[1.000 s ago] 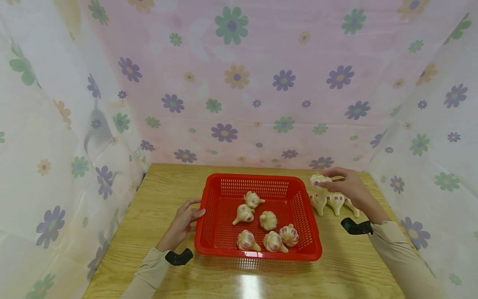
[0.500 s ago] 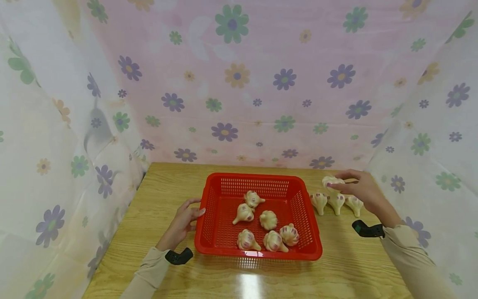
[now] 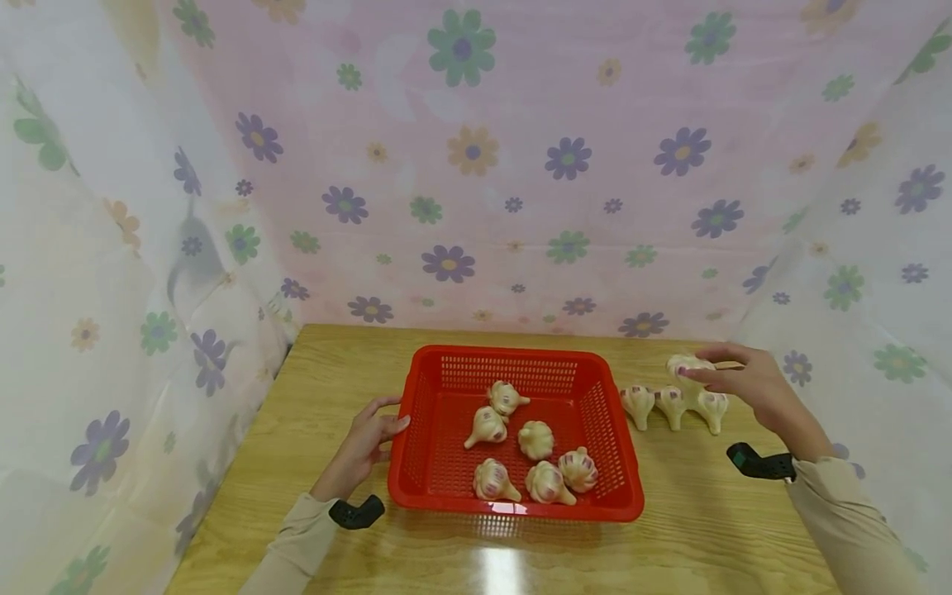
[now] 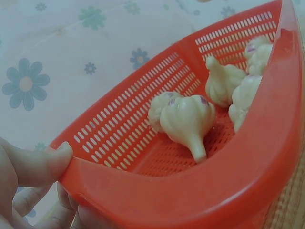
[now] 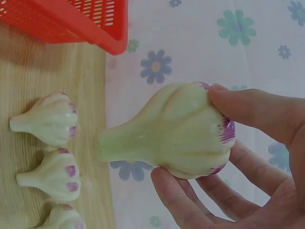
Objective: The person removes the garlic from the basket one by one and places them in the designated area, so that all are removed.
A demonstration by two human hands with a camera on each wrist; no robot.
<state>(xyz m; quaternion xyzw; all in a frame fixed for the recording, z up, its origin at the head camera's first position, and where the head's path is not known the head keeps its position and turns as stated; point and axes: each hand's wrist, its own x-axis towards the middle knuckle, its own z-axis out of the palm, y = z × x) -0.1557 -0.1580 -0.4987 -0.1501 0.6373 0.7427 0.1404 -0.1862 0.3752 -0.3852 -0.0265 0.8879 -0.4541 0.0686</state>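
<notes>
My left hand (image 3: 364, 442) grips the left rim of a red perforated plastic basket (image 3: 513, 506), thumb over the edge and fingers below it, as the left wrist view shows. Several cream garlic bulbs (image 4: 188, 119) with purple marks lie inside the basket. To its right, my right hand (image 3: 754, 387) pinches another garlic bulb (image 5: 176, 131) between thumb and fingers, its stem pointing away from the palm. Below that held bulb, three garlic bulbs (image 3: 672, 406) lie side by side in a row on the table, stems toward the person.
The wooden table (image 3: 327, 372) ends at a flowered cloth backdrop (image 3: 476, 207), with matching cloth at both sides. Each wrist carries a black camera mount (image 3: 357, 512). The basket's right wall stands close beside the row of bulbs.
My right hand has moved right with the garlic bulb, from beside the basket's corner to over the right part of the row. The left hand and basket have stayed in place.
</notes>
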